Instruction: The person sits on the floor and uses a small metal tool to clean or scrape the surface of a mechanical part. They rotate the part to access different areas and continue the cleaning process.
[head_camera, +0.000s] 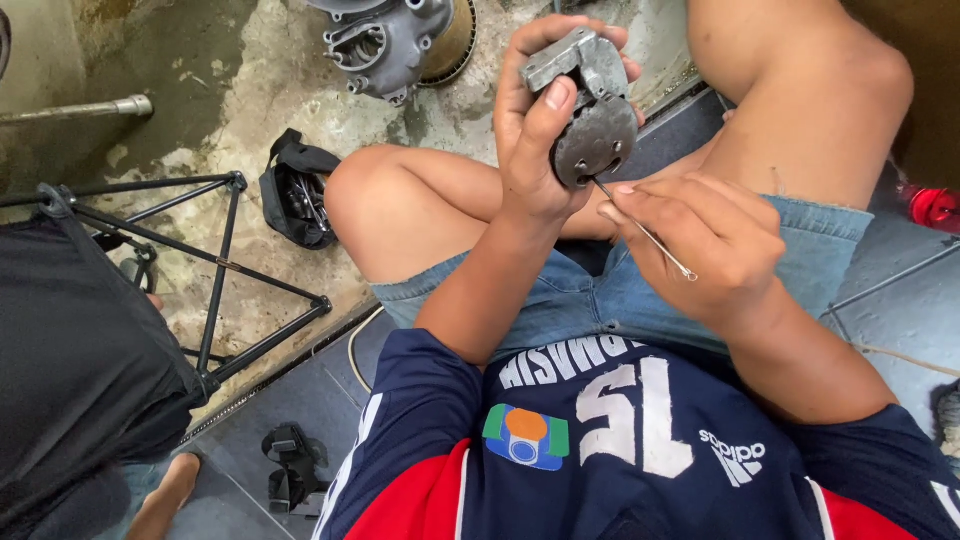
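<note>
My left hand (535, 130) grips a grey metal engine part (592, 105), a blocky top on a round dark body, held up above my knees. The thumb presses on its front. My right hand (700, 240) pinches a thin metal pick (645, 233) between thumb and fingers. The pick's tip touches the lower rim of the round body. I sit cross-legged in denim shorts and a dark blue and red jersey.
A larger grey engine casing (385, 40) lies on the stained concrete floor ahead. A small black pouch with tools (295, 195) sits left of my knee. A black metal stand (215, 265) and another person in dark clothes (70, 370) are at left. A red object (935, 207) sits at right.
</note>
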